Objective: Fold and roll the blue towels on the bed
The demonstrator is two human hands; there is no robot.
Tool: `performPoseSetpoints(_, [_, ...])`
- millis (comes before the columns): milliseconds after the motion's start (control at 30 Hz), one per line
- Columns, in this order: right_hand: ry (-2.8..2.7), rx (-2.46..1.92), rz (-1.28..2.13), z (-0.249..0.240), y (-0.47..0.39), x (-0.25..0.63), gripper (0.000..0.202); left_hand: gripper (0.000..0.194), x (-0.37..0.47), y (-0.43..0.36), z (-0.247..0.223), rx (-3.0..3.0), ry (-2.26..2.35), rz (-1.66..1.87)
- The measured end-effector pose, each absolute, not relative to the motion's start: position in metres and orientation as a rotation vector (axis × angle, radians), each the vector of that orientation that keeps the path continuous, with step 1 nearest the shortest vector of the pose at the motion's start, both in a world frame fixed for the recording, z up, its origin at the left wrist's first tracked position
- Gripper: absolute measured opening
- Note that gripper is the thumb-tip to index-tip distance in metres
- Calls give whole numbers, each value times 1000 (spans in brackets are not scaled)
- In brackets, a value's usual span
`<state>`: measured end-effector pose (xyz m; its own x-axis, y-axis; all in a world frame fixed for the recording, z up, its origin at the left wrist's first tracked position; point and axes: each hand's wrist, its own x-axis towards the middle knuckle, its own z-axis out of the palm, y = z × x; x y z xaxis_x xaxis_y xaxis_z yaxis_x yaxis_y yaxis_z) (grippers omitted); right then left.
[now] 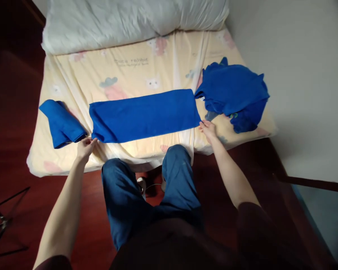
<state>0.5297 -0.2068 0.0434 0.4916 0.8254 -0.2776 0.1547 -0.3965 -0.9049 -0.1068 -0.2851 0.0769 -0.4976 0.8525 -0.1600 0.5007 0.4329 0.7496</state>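
Observation:
A long blue towel (145,116) lies spread across the bed, its length running left to right. My left hand (86,147) pinches its near left corner, where the cloth is slightly rumpled. At the other end, my right hand (207,130) pinches the near right corner. Just beyond my left hand rests a folded blue cloth bundle (62,123). A loose heap of blue cloth (236,92) sits to the right, past my right hand, with small green and white marks showing on it.
The bed (129,77) has a cream sheet with rabbit prints. A thick white quilt (135,22) lies along its far side. A pale wall (295,75) stands at the right. Black metal stand legs (5,223) are on the red floor at the lower left.

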Motion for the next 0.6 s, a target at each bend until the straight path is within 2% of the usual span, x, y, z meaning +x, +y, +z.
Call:
performPoseSetpoints(133, [-654,-1765,883,42,-198,521,10,29,-97,-291,87,762,1965,1257])
performPoseSetpoints(200, [-612,-1753,871,40,-201,520,6,29,-94,-299,92,640,1912,1318])
performPoseSetpoints(433, [-617,-1700,859,31,-235,524,9,24,-97,-331,94,544,2055,1256])
performPoseSetpoints(600, [-555,-1689,815,29,-246,535,15,33,-99,-337,90,535,2105,1320])
